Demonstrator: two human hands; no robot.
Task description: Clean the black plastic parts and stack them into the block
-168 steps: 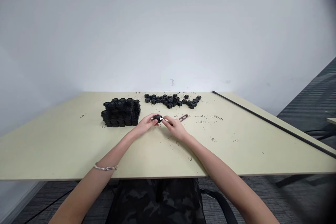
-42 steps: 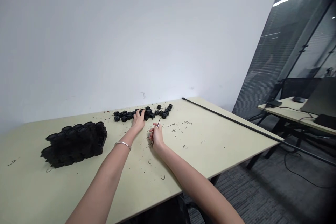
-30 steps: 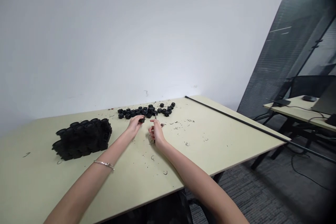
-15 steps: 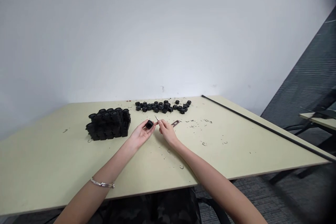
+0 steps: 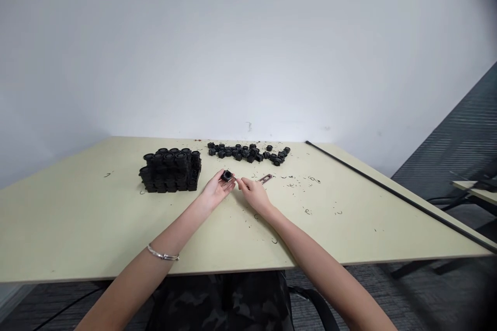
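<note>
My left hand (image 5: 216, 190) holds a small black plastic part (image 5: 227, 176) between thumb and fingers, its round opening facing up toward me. My right hand (image 5: 254, 194) is closed around a slim tool with a thin metal tip (image 5: 235, 179); the tip is at the right side of the part, and I cannot tell whether it touches. Most of the tool is hidden in the fingers. Just beyond the right hand lies a flat brownish tool with a slot in it (image 5: 266, 179). Thin black shavings (image 5: 292, 184) are scattered around it.
A stacked block of black parts with round tops (image 5: 171, 170) stands to the left. Several loose black parts (image 5: 248, 153) lie near the wall. A long black rod (image 5: 388, 192) runs along the right side of the table (image 5: 97, 232).
The camera view has shifted, so the table sits differently in it. The black part has been turned so its round opening shows, and the metal tip has come down beside it.
</note>
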